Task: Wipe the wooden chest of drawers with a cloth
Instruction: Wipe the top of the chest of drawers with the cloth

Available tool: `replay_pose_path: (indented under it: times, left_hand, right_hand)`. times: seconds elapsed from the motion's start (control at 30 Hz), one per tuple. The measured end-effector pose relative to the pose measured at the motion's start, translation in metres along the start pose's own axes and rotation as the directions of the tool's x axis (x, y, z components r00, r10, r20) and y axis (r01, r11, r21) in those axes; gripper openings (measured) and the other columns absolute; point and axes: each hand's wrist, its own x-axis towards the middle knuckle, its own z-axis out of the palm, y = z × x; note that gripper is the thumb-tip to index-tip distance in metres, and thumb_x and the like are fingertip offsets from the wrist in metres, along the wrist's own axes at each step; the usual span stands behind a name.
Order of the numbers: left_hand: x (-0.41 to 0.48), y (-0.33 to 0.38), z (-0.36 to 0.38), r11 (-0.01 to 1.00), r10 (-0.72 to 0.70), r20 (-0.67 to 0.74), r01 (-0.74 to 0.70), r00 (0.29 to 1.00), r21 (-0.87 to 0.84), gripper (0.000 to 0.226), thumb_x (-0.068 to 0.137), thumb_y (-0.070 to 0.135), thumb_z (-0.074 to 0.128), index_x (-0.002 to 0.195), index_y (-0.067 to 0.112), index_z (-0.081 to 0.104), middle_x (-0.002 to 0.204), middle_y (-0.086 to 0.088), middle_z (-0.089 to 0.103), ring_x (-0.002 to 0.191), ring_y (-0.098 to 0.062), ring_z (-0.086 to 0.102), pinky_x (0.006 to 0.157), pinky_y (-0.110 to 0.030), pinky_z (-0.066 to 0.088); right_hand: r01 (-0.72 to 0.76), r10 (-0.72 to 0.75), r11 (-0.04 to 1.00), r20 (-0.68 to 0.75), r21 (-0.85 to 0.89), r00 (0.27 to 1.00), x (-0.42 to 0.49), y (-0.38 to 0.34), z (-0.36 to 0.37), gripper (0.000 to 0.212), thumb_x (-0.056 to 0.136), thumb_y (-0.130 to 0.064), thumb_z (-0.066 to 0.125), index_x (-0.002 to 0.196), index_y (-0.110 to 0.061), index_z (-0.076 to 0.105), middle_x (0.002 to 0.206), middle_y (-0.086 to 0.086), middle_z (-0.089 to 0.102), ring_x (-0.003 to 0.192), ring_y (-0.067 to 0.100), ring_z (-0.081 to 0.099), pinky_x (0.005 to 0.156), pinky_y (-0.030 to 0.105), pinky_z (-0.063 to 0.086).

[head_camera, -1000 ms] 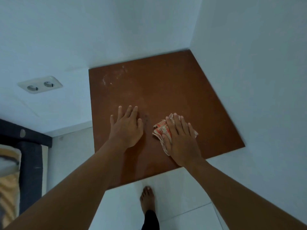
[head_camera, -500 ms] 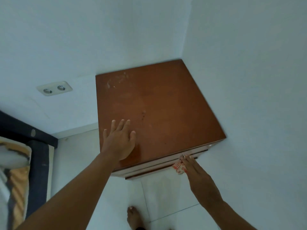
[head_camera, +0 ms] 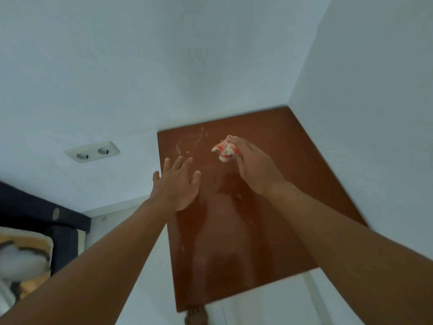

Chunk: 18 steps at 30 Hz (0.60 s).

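Fingers [head_camera: 241, 146] of the right hand [head_camera: 257, 167] curled round a bunched red-and-white cloth [head_camera: 223, 151] just above frame centre, over the wooden chest of drawers [head_camera: 257, 242] filling centre to lower right; left hand [head_camera: 178, 186] flat, fingers spread, near its left edge.

The chest of drawers [head_camera: 269, 231] shows its flat reddish-brown wooden top, set into the corner of two white walls [head_camera: 375, 113]. Whitish smears [head_camera: 187, 143] streak the top toward 11 o'clock. A bunched red-and-white cloth [head_camera: 223, 151] is at 12 o'clock; whether it touches the wood is unclear. At 6 o'clock a bare foot [head_camera: 195, 316] stands on the pale floor [head_camera: 269, 310].
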Motion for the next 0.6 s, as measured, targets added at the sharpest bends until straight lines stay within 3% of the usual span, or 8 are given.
replay_pose_path:
  times: [0.23, 0.33, 0.4, 0.47, 0.6]
  left_hand:
    - [0.102, -0.053, -0.011, 1.0, 0.026, 0.031, -0.026, 0.999, -0.005, 0.06, 0.105, 0.05, 0.025, 0.161, 0.028, 0.02, 0.17, -0.001, 0.013, 0.157, -0.029, -0.001, 0.122, -0.058, 0.009]
    - [0.137, -0.067, -0.008, 1.0, 0.007, 0.042, -0.006, 0.999, -0.015, 0.062, 0.104, 0.05, 0.025, 0.161, 0.027, 0.017, 0.17, -0.001, 0.01, 0.157, -0.028, -0.003, 0.123, -0.057, 0.008]
    - [0.151, -0.072, -0.003, 1.0, -0.009, 0.061, 0.01, 0.998, -0.006, 0.063, 0.104, 0.05, 0.024, 0.162, 0.026, 0.014, 0.17, -0.002, 0.007, 0.157, -0.028, -0.004, 0.123, -0.058, 0.007]
    - [0.157, -0.073, 0.004, 1.0, -0.021, 0.081, 0.02, 0.997, 0.005, 0.064, 0.104, 0.05, 0.022, 0.162, 0.026, 0.01, 0.171, -0.003, 0.001, 0.157, -0.028, -0.006, 0.123, -0.057, 0.005]
    - [0.156, -0.076, 0.014, 1.0, -0.004, 0.071, 0.003, 0.997, 0.009, 0.065, 0.105, 0.051, 0.018, 0.162, 0.025, 0.003, 0.17, -0.004, -0.008, 0.156, -0.029, -0.011, 0.124, -0.054, 0.002]
  right_hand:
    - [-0.063, 0.07, 0.994, 0.073, -0.09, 0.995, 0.15, -0.008, 0.071, 0.051, 0.095, -0.021, 0.045, 0.145, -0.028, 0.053, 0.151, 0.002, 0.051, 0.134, 0.032, 0.051, 0.11, 0.047, 0.043]
    - [-0.126, 0.151, 0.983, 0.193, -0.135, 0.97, 0.17, -0.002, 0.099, 0.063, 0.078, -0.034, 0.045, 0.138, -0.026, 0.058, 0.151, 0.002, 0.05, 0.142, 0.03, 0.043, 0.118, 0.049, 0.032]
    - [-0.226, 0.238, 0.969, 0.139, -0.099, 0.961, 0.173, -0.004, 0.113, 0.052, 0.083, -0.041, 0.054, 0.132, -0.021, 0.056, 0.144, 0.004, 0.053, 0.14, 0.029, 0.042, 0.119, 0.048, 0.027]
    - [-0.304, 0.305, 0.952, 0.041, -0.032, 0.951, 0.174, -0.008, 0.126, 0.056, 0.092, -0.052, 0.05, 0.133, -0.015, 0.05, 0.143, 0.008, 0.052, 0.14, 0.029, 0.04, 0.12, 0.049, 0.024]
    - [-0.277, 0.292, 0.941, 0.051, -0.193, 0.955, 0.168, -0.005, 0.142, 0.066, 0.105, -0.051, 0.032, 0.159, -0.013, 0.024, 0.168, 0.01, 0.02, 0.157, 0.028, 0.01, 0.128, 0.048, 0.002]
